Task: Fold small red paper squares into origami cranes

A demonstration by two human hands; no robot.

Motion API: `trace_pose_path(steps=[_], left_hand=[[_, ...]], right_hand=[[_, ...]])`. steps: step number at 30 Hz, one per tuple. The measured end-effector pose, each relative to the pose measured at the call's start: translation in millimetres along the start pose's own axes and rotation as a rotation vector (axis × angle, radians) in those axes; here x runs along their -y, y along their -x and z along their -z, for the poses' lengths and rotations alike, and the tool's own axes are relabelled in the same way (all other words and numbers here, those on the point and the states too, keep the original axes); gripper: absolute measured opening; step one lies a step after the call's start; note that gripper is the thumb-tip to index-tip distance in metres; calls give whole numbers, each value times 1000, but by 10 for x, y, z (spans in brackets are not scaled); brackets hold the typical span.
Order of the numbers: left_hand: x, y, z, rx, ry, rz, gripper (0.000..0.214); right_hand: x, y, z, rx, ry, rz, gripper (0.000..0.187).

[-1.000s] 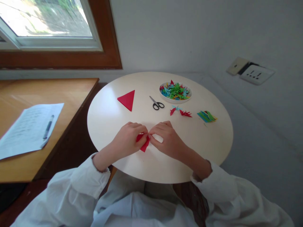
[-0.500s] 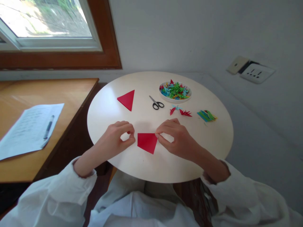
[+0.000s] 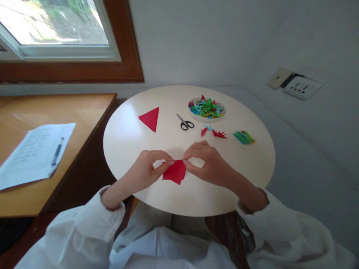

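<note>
A red sheet of folding paper (image 3: 175, 173) is held up just above the near part of the round white table (image 3: 126, 145). My left hand (image 3: 150, 166) pinches its top edge between thumb and forefinger. At the upper right corner my right hand (image 3: 206, 162) has the same paper in a thumb-and-finger pinch. Two layers show along the bottom, with their lower edges out of line. Farther off lies a red paper triangle (image 3: 150, 118), and to its right black-handled scissors (image 3: 185, 123) rest with the blades pointing away.
Behind the scissors stands a white dish (image 3: 207, 120) heaped with small coloured folded papers. Several red and blue folded cranes (image 3: 218, 133) lie before it. A pile of green, blue and yellow paper strips (image 3: 245, 137) is at right. A wooden desk (image 3: 92, 102) holds written paper (image 3: 33, 153) and a pen (image 3: 57, 151).
My left hand has moved right and taken hold of the red paper's top edge. The paper's outline has changed, with a second layer now showing below. My right hand keeps its pinch.
</note>
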State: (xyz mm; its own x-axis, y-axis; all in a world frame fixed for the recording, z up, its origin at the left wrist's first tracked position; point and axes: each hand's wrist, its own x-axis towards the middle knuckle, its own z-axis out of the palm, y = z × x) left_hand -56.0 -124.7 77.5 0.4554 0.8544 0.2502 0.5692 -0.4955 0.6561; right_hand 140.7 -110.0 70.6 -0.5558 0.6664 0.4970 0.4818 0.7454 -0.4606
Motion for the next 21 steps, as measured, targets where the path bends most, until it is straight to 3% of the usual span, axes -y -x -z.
trace_pose_path(steps=[3,7,12,15,21], left_hand=[[37,23,21,-44,29,26,16],[114,48,9,-199,135,131,16],[144,55,-97,-371,268,181,15],[94,61,-159,-438,343,188,14],[37,112,-253,-415,469,156,15]], right_hand=[[-68,35,2,-80,-9,-55,12],[-93,102,-17,-284,-77,-263,10],[124,123,-209,-223,-238,-328,11],[190,93,-368,-275,-337,-425,17],[104,43,-498,-279,-528,-416,11]])
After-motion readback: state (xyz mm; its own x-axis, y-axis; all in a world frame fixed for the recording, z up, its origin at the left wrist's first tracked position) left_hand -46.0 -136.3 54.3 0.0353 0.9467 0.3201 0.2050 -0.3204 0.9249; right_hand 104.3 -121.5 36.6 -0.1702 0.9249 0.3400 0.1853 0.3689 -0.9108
